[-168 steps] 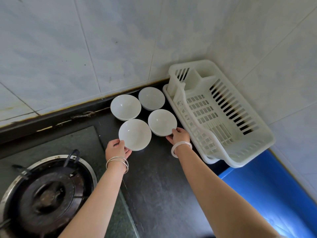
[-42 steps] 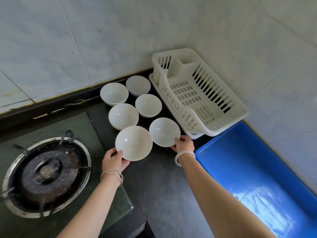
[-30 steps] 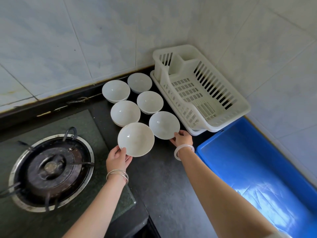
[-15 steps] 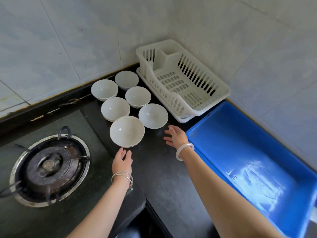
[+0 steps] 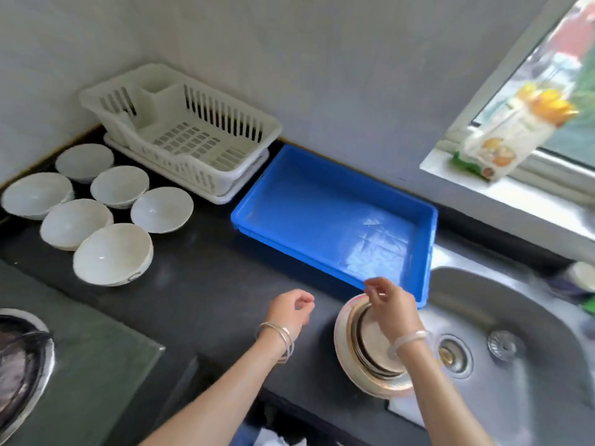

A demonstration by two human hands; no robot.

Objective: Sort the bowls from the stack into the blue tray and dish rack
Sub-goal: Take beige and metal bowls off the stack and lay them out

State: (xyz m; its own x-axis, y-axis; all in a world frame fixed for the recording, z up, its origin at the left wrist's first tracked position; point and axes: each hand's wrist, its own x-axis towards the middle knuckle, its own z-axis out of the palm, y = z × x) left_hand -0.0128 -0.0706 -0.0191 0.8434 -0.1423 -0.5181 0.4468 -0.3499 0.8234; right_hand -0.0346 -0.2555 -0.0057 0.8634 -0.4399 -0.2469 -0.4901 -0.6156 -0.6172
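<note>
A stack of nested bowls, white outside and metallic inside, stands on the dark counter beside the sink. My right hand is right over the stack's far rim with its fingers curled; whether it grips the top bowl is unclear. My left hand hovers left of the stack, loosely curled and holding nothing. The blue tray lies just behind the stack with nothing in it. The white dish rack stands in the corner to the tray's left, also with nothing in it. Several white bowls sit in rows on the counter, left of the rack.
A steel sink with a drain is at the right. A gas burner on a glass hob fills the lower left. A printed carton stands on the window sill above the tray. Walls close off the back.
My view has swung right to the tray, sink and stack. Both hands have left the white bowls and moved right; the right one now sits over the stack.
</note>
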